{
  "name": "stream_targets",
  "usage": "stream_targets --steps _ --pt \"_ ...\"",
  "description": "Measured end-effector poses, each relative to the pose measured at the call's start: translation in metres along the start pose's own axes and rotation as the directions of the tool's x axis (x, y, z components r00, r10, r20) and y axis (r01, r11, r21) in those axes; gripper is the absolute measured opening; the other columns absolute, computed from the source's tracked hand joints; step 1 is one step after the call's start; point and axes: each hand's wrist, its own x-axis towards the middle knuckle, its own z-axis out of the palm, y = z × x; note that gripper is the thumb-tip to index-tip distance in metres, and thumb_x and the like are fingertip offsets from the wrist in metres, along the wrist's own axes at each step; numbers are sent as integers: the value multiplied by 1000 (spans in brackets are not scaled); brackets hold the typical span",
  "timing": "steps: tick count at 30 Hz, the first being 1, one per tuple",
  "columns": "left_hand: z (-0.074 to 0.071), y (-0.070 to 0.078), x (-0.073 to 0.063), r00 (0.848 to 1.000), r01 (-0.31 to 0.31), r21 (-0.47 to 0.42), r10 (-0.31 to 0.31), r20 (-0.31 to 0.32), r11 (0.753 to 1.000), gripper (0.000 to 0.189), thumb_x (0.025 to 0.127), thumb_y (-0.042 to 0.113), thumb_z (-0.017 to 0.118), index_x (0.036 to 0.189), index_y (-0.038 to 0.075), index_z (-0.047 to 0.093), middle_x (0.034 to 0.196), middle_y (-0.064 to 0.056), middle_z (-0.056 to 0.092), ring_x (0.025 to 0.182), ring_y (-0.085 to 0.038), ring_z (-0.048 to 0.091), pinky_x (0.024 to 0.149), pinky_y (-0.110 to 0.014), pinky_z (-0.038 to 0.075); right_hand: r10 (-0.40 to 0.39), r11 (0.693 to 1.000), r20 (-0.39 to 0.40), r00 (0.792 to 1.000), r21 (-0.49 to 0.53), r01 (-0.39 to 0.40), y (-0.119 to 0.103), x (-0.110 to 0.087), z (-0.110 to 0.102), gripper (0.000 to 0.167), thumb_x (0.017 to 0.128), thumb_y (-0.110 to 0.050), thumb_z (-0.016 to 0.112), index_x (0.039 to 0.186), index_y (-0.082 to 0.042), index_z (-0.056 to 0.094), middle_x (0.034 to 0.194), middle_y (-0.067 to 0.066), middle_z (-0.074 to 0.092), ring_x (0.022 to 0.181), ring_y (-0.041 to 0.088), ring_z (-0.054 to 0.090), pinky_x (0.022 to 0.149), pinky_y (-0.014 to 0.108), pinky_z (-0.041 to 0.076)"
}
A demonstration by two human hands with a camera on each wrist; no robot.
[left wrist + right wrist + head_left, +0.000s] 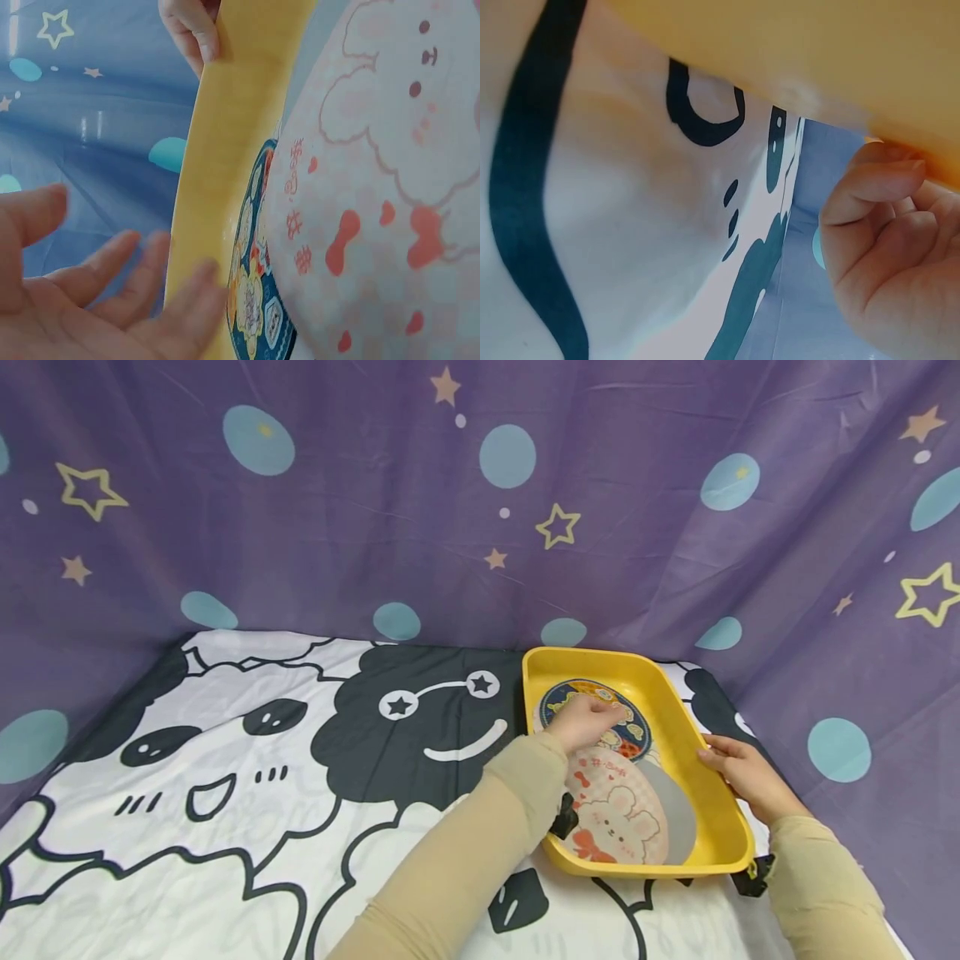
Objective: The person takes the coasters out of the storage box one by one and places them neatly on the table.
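A yellow tray (678,710) stands on the right part of the table. My right hand (746,768) grips its right rim; in the right wrist view, curled fingers (877,187) reach the underside of the edge. My left hand (585,722) hovers inside the tray over a dark blue round mat (639,731) with colourful pictures. Its fingers are spread and hold nothing in the left wrist view. Nearer me lies a pink round mat (615,827) with a rabbit and red bows, overlapping a plain grey round piece (681,814). My left forearm hides part of the tray's left side.
A white cloth with black cartoon sheep (247,760) covers the table. Behind it and to both sides hangs a purple curtain (420,510) with stars and blue dots. The tray's far end is close to the curtain.
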Motion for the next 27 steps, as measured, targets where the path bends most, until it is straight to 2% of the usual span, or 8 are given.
stream_targets --steps 3,6,8,10,13,18,23,27 --pt "4 -2 -1 998 56 77 -58 25 995 43 98 40 60 127 8 67 130 -6 65 124 -23 58 105 -38 48 4 1000 2 1000 2 -4 0 0 -1 63 106 -27 44 149 14 25 130 23 60 89 -4 61 82 26 56" --pt "9 -5 0 989 107 154 -122 90 982 47 97 44 61 129 10 64 131 -5 63 122 -22 58 103 -39 49 6 1000 3 1000 4 -6 2 0 -2 63 106 -28 43 150 14 24 131 24 59 89 -4 60 83 27 56" --pt "13 -7 0 985 92 225 -121 120 970 49 96 47 61 130 11 64 131 -4 64 121 -20 59 101 -38 50 4 1000 2 1000 6 -4 3 0 -2 63 106 -28 43 150 14 24 132 25 58 90 -4 60 83 28 56" --pt "16 -8 1 987 72 294 -111 120 953 52 96 49 60 133 13 63 132 -2 64 121 -19 59 101 -36 51 1 1000 -1 1000 11 -1 4 1 -2 63 106 -28 43 149 14 25 131 25 59 89 -4 61 83 28 57" --pt "20 -11 1 994 38 432 -78 76 901 51 96 50 58 133 16 63 133 0 64 122 -18 58 101 -33 49 0 1000 -1 1000 22 0 5 1 -1 63 106 -28 44 149 14 25 130 21 61 89 -5 61 82 26 56" --pt "25 -15 1 996 81 595 -88 -18 799 51 93 54 60 135 24 62 132 4 64 122 -23 50 103 -37 45 3 1000 2 1000 23 -3 4 2 -1 64 106 -29 45 150 13 25 129 19 61 89 -4 61 81 26 56" --pt "26 -17 2 995 95 668 -93 -39 738 49 94 55 58 137 33 59 139 5 59 133 -30 44 106 -48 41 12 1000 3 1000 14 -12 4 3 -2 64 106 -30 45 150 13 25 132 23 59 89 -4 61 82 29 57" --pt "27 -21 5 994 107 689 -94 -57 717 43 93 50 62 132 30 64 138 4 60 129 -30 45 106 -47 41 21 1000 4 1000 12 -21 5 3 -2 64 106 -30 44 150 12 25 132 22 59 90 -3 61 83 29 57"
